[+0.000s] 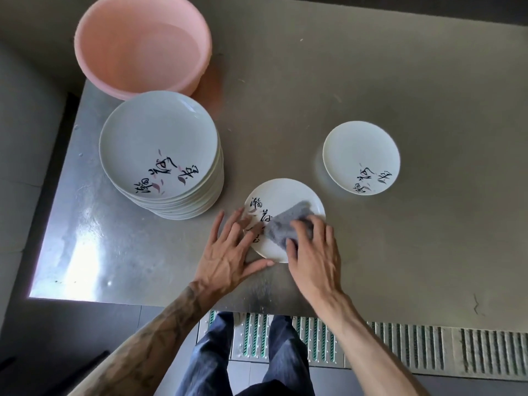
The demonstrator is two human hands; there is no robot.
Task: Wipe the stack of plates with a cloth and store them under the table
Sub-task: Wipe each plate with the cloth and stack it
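The left hand [228, 254] lies flat, fingers spread and straight, thumb stretched rightward. The right hand [315, 260], just beside it, is palm down with fingers curled over a grey cloth [285, 221].

Qty only. 1 stack of plates [160, 144], white w/ black script; many rims visible at the side, exact no. can't tell. 2 loose plates, same pattern: near plate [281, 195] and far-right plate [361, 155]. 1 grey cloth [285, 221]. 1 pink basin [143, 44]. 1 steel table [400, 81]. 2 hands: left hand [228, 258], right hand [314, 258]. Also floor drain grates [314, 341]: several panels in a row, cropped at frame edge, so total n/a.
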